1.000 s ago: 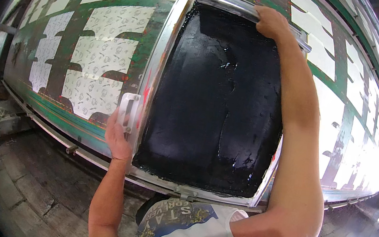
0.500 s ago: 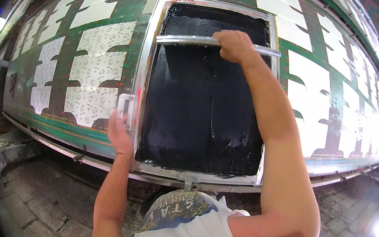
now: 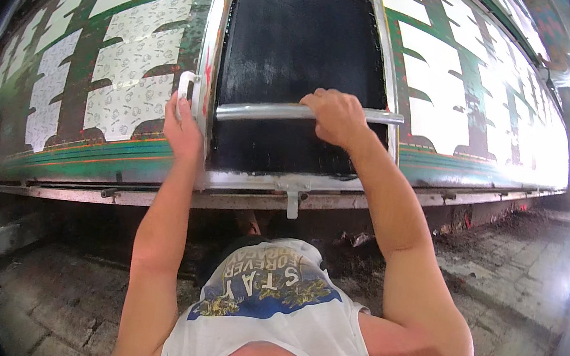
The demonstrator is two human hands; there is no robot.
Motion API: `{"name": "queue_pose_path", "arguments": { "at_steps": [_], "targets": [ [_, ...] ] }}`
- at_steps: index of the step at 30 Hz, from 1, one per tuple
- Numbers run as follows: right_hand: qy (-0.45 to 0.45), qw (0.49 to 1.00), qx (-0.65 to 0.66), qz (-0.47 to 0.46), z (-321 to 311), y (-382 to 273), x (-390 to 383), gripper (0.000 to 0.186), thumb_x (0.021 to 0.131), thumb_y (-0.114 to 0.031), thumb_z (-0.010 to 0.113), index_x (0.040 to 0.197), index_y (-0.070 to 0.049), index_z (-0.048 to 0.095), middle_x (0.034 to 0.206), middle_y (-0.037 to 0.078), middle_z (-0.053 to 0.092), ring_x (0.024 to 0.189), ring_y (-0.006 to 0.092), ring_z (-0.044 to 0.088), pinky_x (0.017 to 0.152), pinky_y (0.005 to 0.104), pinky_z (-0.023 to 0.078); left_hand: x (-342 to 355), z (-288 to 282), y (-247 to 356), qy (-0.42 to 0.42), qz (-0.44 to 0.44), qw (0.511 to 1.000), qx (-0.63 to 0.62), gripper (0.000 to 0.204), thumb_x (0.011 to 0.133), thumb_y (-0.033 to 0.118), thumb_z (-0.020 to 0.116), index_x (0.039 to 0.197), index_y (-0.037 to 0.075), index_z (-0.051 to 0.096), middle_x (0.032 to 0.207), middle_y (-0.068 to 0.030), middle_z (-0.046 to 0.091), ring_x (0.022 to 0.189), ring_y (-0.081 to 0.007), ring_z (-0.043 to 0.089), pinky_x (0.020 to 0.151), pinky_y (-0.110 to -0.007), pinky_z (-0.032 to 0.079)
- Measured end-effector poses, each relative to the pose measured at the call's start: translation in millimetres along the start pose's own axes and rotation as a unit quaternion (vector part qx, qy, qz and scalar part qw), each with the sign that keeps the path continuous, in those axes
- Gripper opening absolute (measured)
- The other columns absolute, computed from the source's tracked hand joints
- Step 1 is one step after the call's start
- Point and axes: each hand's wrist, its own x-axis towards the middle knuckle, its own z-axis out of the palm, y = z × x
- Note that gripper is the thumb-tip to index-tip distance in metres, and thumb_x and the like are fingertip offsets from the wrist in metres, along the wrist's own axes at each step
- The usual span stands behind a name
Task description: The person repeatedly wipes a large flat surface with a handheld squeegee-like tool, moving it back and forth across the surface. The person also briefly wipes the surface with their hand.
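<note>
From where I'm standing, the pale metal frame [image 3: 213,34] lies on the green desk [image 3: 402,155] like a shallow tray, its inside covered edge to edge in glossy black paste [image 3: 302,38]. A silvery bar [image 3: 257,111] crosses the near half of that black, its right end lying over the frame's right rail. The person's right hand [image 3: 337,118] has its fingers curled tightly round the bar, right of its middle. The left hand [image 3: 185,129] is at the white handle [image 3: 185,84] on the frame's left side; how firmly those fingers close, I can't tell. Patterned white panels [image 3: 138,71] lie to the left, whiter ones [image 3: 434,90] to the right.
</note>
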Motion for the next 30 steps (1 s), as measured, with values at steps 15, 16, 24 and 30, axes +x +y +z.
{"name": "queue_pose_path", "arguments": {
  "at_steps": [15, 16, 24, 30],
  "targets": [
    [0.079, 0.996, -0.015, -0.046, 28.7, -78.7, -128.2, 0.041, 0.082, -0.013, 0.081, 0.122, -0.013, 0.072, 0.113, 0.008, 0.067, 0.113, 0.0294, 0.065, 0.091, 0.0447, 0.054, 1.9, 1.4, 10.2, 0.028, 0.029, 0.988, 0.148, 0.049, 0.104, 0.037, 0.073, 0.139, 0.003, 0.071, 0.117, -0.0215, 0.081, 0.107, -0.0404, 0.077, 0.098, -0.049, 0.058],
    [0.079, 0.995, 0.037, -0.054, 29.5, -77.7, -135.6, 0.052, 0.08, -0.011, 0.082, 0.131, -0.013, 0.07, 0.119, 0.009, 0.066, 0.118, 0.0314, 0.063, 0.098, 0.0467, 0.053, 2.6, 1.4, 9.6, 0.028, 0.022, 0.987, 0.157, 0.048, 0.103, 0.037, 0.074, 0.136, 0.003, 0.073, 0.114, -0.0212, 0.081, 0.104, -0.0407, 0.077, 0.097, -0.05, 0.058],
    [0.133, 0.949, 0.255, -0.132, 33.1, -36.8, -189.5, 0.062, 0.08, -0.004, 0.079, 0.141, -0.009, 0.068, 0.14, 0.016, 0.069, 0.13, 0.0402, 0.065, 0.112, 0.0541, 0.051, 11.5, -0.6, -2.0, 0.044, 0.038, 0.976, 0.208, 0.042, 0.103, 0.038, 0.075, 0.112, -0.003, 0.078, 0.101, -0.0253, 0.079, 0.094, -0.0415, 0.077, 0.087, -0.052, 0.056],
    [0.326, 0.891, 0.301, 0.098, 47.1, 50.7, -239.5, 0.05, 0.086, -0.003, 0.075, 0.135, -0.007, 0.073, 0.133, 0.019, 0.073, 0.127, 0.0411, 0.067, 0.11, 0.0527, 0.054, 11.7, 3.6, 2.9, 0.066, 0.02, 0.97, 0.235, 0.047, 0.105, 0.041, 0.073, 0.11, -0.006, 0.077, 0.1, -0.0283, 0.079, 0.092, -0.0417, 0.075, 0.086, -0.051, 0.056]
  ]
}}
